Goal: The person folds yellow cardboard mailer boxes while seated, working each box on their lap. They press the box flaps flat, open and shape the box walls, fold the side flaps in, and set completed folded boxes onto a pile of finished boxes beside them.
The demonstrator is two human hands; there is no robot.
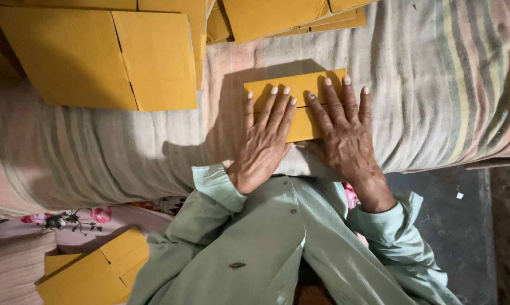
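L hand (264, 141) & R hand (345, 133), fingers spread wide, press flat on small folded yellow card piece (300, 93) lying at centre on soft striped woven cloth (436, 85), flat yellow cardboard sheets (97, 56) at 10 o'clock.

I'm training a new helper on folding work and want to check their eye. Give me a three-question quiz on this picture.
1. True or false: both hands lie flat, palms down, on the small yellow card piece.
2. What covers the surface under that piece?
A. striped cloth
B. bare wood
C. plastic sheet
3. Where does the large flat yellow sheet lie relative to the left hand: to its left or its right?

Key
1. True; the right hand presses it too.
2. A, the striped cloth.
3. To its left, further from the person.
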